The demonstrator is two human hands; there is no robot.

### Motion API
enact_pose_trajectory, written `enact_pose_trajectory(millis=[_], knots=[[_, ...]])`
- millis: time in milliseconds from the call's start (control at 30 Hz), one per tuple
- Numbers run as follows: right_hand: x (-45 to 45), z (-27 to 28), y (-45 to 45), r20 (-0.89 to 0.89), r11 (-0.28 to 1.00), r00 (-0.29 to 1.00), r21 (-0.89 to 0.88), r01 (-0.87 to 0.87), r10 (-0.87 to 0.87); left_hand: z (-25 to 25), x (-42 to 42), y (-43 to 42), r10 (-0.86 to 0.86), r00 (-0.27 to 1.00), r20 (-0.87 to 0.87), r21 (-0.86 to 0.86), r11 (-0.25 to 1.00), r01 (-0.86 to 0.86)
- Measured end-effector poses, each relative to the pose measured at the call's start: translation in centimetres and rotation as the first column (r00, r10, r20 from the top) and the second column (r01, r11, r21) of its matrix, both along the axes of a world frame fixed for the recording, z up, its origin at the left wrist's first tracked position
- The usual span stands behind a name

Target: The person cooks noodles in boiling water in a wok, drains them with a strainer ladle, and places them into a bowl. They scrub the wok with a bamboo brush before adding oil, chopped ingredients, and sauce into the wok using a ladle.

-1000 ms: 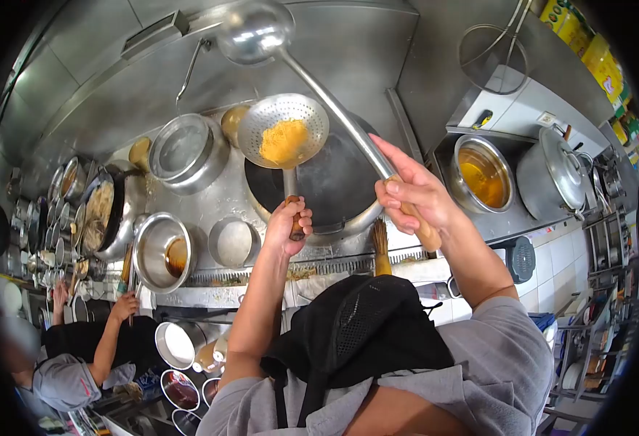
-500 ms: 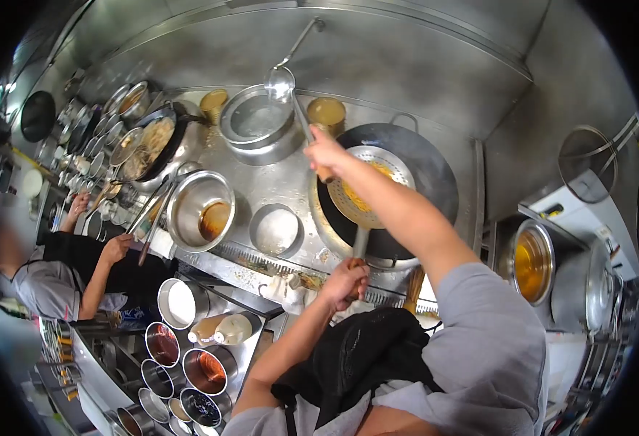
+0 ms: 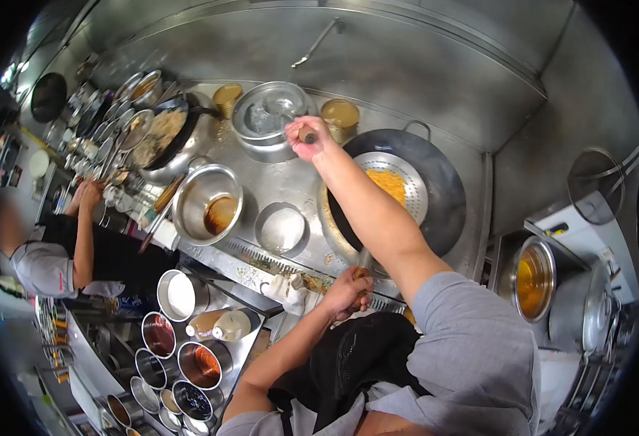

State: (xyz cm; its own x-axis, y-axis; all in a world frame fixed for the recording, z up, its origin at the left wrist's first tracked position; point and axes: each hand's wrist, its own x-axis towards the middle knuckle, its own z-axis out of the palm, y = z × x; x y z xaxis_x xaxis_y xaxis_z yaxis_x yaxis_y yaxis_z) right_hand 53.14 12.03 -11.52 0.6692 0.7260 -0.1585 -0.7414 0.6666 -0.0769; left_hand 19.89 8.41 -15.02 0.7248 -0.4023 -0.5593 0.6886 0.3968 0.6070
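A greyish steel wall (image 3: 247, 54), smudged with soft reflections, curves across twelve o'clock and meets a steel side panel (image 3: 592, 87) at two. A white panel (image 3: 589, 234) stands at three o'clock; bright light (image 3: 11, 74) glares at ten, amid dimness.

Brt; soft glare on steel wall (image 3: 421, 65); edges warped, corners blk.

Right arm (image 3: 377, 207) is barring the left of the wok (image 3: 446, 182), strainer (image 3: 415, 190) is filling its middle, its right side is lying open!
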Motion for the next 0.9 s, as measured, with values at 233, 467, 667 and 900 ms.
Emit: enact_pose_trajectory(millis=[233, 467, 667, 900], knots=[[-9.7, 9.5, -14.3, 0.180, 0.976, 0.984, -0.210, 0.051, -0.013, -1.5, 2.5, -1.4, 0.037, 0.997, 0.064, -0.155, 0.988, -0.027], [-21.6, 15.1, -26.3, 0.391, 0.606, 0.920, -0.723, 0.332, -0.036, 0.9, 6.5, -3.4, 0.019, 0.996, -0.087, -0.225, 0.974, -0.038], [-31.1, 14.8, -32.0, 0.407, 0.123, 0.872, -0.913, 0.388, 0.272, 1.5, 6.6, -3.9, -0.011, 0.998, -0.056, -0.241, 0.971, -0.003], [-34.1, 12.1, -31.1, 0.485, -0.148, 0.760, -0.793, 0.590, 0.432, -0.4, 4.9, -2.8, -0.098, 0.992, -0.085, -0.221, 0.972, 0.077]])
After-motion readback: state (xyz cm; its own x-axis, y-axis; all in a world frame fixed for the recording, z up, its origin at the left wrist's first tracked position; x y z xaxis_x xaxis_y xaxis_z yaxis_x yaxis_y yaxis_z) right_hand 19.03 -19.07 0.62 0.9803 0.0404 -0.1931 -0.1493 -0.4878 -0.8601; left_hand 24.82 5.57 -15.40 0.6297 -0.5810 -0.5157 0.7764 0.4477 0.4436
